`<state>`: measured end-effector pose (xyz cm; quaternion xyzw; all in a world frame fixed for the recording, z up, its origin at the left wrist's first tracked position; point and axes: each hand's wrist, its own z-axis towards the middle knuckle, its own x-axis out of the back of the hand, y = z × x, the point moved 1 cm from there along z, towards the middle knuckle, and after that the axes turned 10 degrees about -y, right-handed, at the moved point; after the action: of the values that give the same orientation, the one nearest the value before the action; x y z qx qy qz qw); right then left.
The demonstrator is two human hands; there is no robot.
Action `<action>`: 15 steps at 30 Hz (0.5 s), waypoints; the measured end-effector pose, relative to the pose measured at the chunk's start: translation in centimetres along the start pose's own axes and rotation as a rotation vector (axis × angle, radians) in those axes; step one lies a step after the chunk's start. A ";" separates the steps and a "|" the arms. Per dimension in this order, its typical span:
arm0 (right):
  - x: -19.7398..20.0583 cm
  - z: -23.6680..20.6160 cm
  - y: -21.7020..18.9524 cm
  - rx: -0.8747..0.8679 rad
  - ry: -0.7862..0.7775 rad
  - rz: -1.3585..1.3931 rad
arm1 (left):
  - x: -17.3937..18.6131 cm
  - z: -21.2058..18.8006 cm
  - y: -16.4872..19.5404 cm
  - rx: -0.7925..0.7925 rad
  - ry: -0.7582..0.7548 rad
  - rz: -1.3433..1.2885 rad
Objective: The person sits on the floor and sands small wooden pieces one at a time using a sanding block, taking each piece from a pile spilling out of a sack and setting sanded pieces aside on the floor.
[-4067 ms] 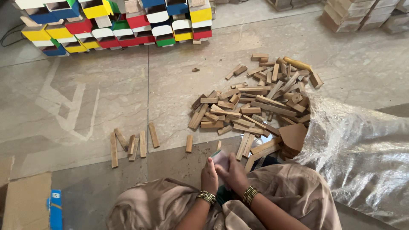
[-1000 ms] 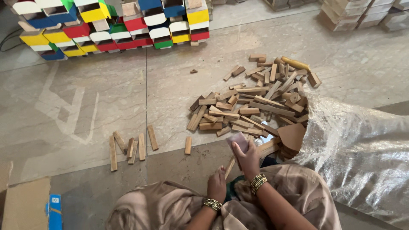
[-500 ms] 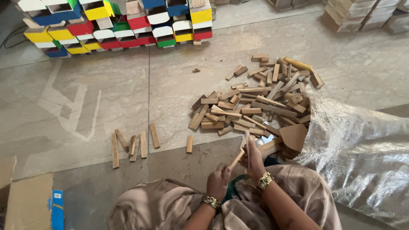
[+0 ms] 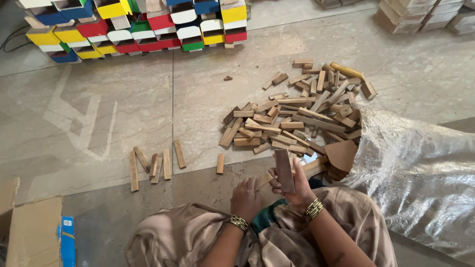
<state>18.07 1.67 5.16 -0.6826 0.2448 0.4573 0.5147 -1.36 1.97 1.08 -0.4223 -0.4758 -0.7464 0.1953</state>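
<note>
I sit on a stone floor with a pile of small wooden pieces (image 4: 297, 113) in front of me. My right hand (image 4: 293, 187) grips a flat brown wooden strip (image 4: 284, 170), held upright just above my lap. My left hand (image 4: 246, 197) rests beside it with its fingers curled around a smaller light wooden stick (image 4: 263, 180) that points toward the strip. Both wrists carry beaded bangles. The two hands are close together, near the front edge of the pile.
A short row of wooden sticks (image 4: 153, 165) lies on the floor to the left, with a single one (image 4: 220, 163) nearer me. Stacked colourful boxes (image 4: 133, 24) line the far side. A clear plastic sack (image 4: 420, 173) spreads at right; a cardboard box (image 4: 34, 232) sits at lower left.
My right hand reached out to the pile's edge, picked up a wooden strip and drew it back toward my lap. My left hand stayed low beside it.
</note>
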 end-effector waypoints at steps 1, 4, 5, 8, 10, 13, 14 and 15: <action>0.1 0.0 -0.3 0.013 0.046 -0.070 | 0.2 0.0 0.2 0.014 -0.019 0.018; -0.6 0.0 0.5 0.061 0.201 -0.408 | 1.2 0.2 1.1 0.057 -0.096 0.096; -1.1 0.0 1.2 0.077 0.255 -0.582 | 1.5 0.2 1.3 0.075 -0.138 0.136; -3.0 -0.1 3.7 0.127 0.225 -1.111 | 2.4 0.3 1.9 0.113 -0.251 0.163; -3.7 -0.2 4.4 0.224 0.149 -1.376 | 2.9 0.3 2.1 0.098 -0.253 0.167; -2.8 -0.4 3.8 0.146 0.182 -1.344 | 3.2 -0.1 2.6 0.022 -0.230 0.195; -2.1 -0.5 3.3 -0.015 0.241 -1.175 | 3.1 -0.3 2.9 -0.001 -0.267 0.205; -1.3 -0.5 2.8 -0.172 0.294 -1.001 | 2.9 -0.5 3.1 -0.023 -0.303 0.214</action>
<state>15.39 0.06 4.94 -0.8127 -0.0797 0.0735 0.5724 -1.09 0.36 5.10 -0.5801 -0.4437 -0.6547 0.1949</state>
